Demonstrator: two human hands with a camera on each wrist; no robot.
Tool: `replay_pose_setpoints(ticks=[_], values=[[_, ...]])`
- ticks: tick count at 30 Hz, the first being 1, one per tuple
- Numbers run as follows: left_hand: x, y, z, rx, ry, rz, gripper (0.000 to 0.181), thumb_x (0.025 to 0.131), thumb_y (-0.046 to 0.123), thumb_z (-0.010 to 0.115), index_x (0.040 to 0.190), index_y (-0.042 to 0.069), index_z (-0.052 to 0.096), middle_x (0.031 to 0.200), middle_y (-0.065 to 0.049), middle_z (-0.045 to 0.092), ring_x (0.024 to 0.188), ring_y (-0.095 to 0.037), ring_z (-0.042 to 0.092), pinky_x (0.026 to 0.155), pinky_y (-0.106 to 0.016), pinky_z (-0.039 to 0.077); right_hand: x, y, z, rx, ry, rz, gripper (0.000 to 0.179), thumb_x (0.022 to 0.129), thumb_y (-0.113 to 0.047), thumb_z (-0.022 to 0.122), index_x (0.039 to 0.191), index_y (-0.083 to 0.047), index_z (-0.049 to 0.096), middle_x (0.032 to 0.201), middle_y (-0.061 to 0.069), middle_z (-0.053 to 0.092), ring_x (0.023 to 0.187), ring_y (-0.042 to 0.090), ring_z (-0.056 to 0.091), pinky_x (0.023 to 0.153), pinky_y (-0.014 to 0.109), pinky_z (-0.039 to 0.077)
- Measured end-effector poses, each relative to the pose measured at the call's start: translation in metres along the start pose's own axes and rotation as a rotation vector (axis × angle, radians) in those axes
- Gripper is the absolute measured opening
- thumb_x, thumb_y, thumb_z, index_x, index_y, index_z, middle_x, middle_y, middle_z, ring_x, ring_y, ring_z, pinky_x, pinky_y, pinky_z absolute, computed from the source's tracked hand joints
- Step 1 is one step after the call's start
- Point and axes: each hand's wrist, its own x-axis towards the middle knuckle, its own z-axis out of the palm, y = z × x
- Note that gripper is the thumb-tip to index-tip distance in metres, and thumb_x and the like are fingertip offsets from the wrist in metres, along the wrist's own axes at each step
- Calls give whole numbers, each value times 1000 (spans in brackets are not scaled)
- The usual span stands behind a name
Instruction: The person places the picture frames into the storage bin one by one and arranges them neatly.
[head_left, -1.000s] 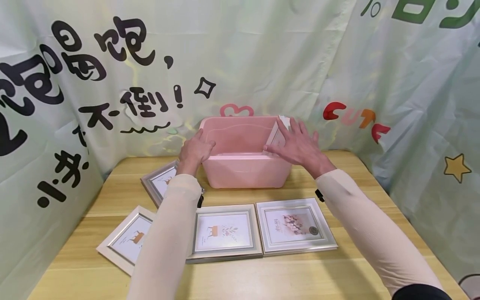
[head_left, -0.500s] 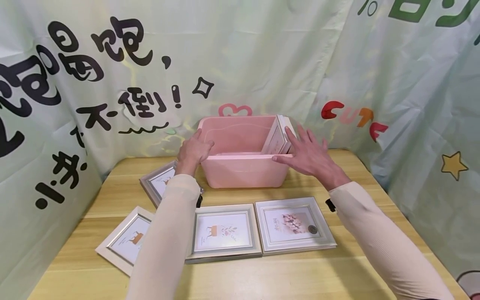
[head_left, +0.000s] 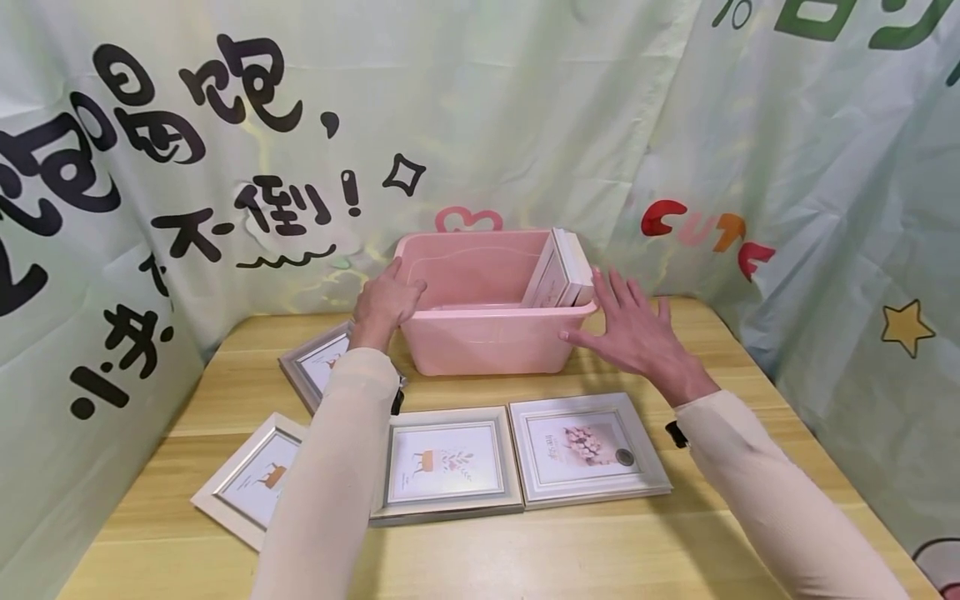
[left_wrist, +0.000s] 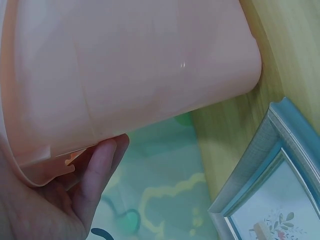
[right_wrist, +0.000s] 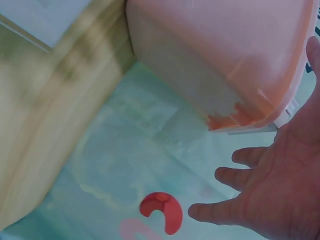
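A pink plastic bin stands at the back of the table. My left hand grips its left rim; in the left wrist view the fingers curl under the edge of the bin wall. Beside the right rim, my right hand is spread with straight fingers and holds nothing. The right wrist view has that hand next to the bin's outer wall; whether a fingertip touches the rim I cannot tell. White-edged picture frames lean together inside the bin's right end.
On the wooden table lie a beige picture frame and a white floral one side by side. Another frame lies front left, partly behind my left sleeve. A grey frame lies left of the bin. Printed curtains hang behind.
My right hand has drawn away from the frames in the bin, moving right and slightly down to outside the rim. The frames stay leaning there. My left hand keeps its grip.
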Motion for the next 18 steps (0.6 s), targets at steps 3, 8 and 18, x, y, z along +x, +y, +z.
replay_pose_setpoints(ticks=[3,8,18], values=[[1,0,0,8,-8,3,75,90,62,39,156,35,14,157,-18,30,139,-45,35,101,-55,42,-5,2,7,8,-8,11,110,80,-83,40,156,-23,-11,164,17,2,148,45,8,102,81,11],[0,0,-2,2,-10,0,75,91,62,39,156,35,15,157,-18,30,139,-45,34,103,-56,40,-13,9,17,27,-26,21,111,80,-82,42,156,-22,-11,163,19,3,147,48,8,101,82,11],[-1,1,-1,-15,-10,-11,74,90,61,40,155,37,14,157,-19,29,139,-45,35,102,-55,41,-28,18,43,18,-100,30,115,79,-84,39,156,-12,-5,161,27,6,141,56,16,102,74,28]])
